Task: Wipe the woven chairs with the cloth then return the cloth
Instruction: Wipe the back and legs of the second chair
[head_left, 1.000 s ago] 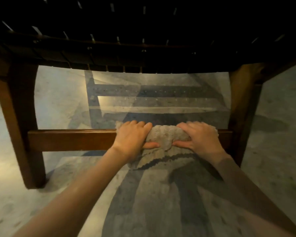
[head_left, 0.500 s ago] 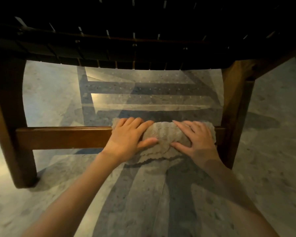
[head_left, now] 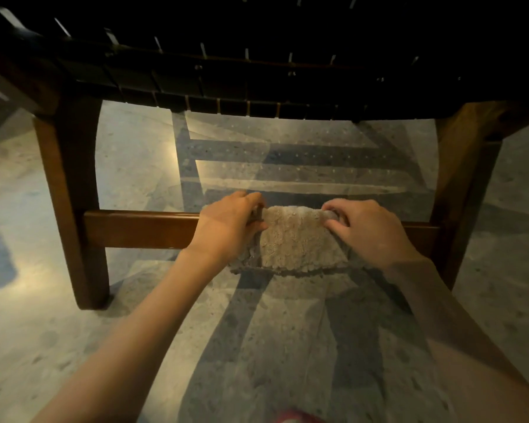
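A woven chair with a dark strap seat [head_left: 257,71] and brown wooden legs fills the top of the view. Its low front crossbar [head_left: 141,228] runs between the legs. A fluffy beige cloth [head_left: 297,239] hangs draped over the right part of that bar. My left hand [head_left: 226,230] grips the cloth's left edge, fingers curled over the bar's top. My right hand [head_left: 367,230] grips the cloth's right top edge, fingers curled. The bar under the cloth is hidden.
The chair's left leg [head_left: 74,203] and right leg [head_left: 461,190] stand on a speckled stone floor [head_left: 287,346] crossed by the chair's shadows. A red thing [head_left: 297,418] shows at the bottom edge.
Both hands went from lying close together on the bunched cloth to gripping its two ends apart. The cloth now hangs spread and flatter over the bar.
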